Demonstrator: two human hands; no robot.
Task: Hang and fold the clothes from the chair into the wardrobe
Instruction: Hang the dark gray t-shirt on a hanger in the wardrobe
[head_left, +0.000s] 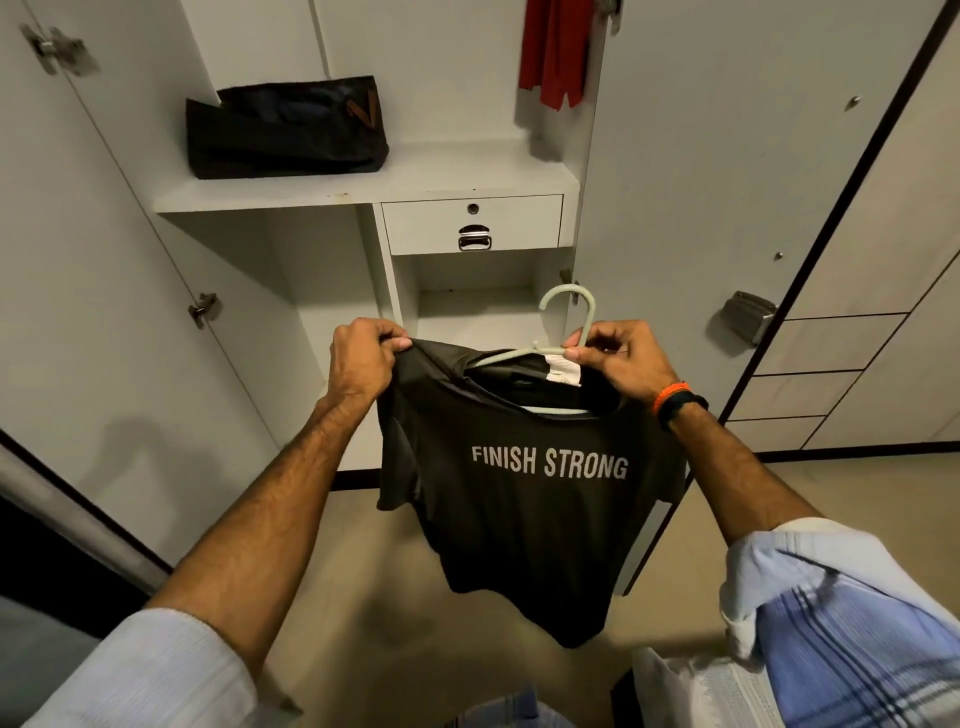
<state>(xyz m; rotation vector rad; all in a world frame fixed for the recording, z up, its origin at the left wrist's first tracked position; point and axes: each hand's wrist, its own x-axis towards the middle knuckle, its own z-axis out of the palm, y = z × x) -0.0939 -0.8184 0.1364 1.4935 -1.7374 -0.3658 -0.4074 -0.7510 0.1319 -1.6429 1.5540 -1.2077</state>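
1. The white wardrobe (675, 171) stands open ahead, its doors swung out to both sides.
2. A dark grey T-shirt (524, 525) printed "FINISH STRONG" hangs in the air in front of the wardrobe, held up between both hands above the floor.
3. A black bag (285, 130) sits on the wardrobe's shelf (363, 192), upper left.
4. A red garment (556, 52) hangs inside at the top.
5. A closed drawer (472, 223) with a metal handle sits under the shelf.
6. The left hand (358, 358) is clenched around the shirt's shoulder edge.
7. The right hand (618, 358) pinches the pale green hanger (566, 322) at the base of its hook; the hanger's arms run into the shirt's neck opening.
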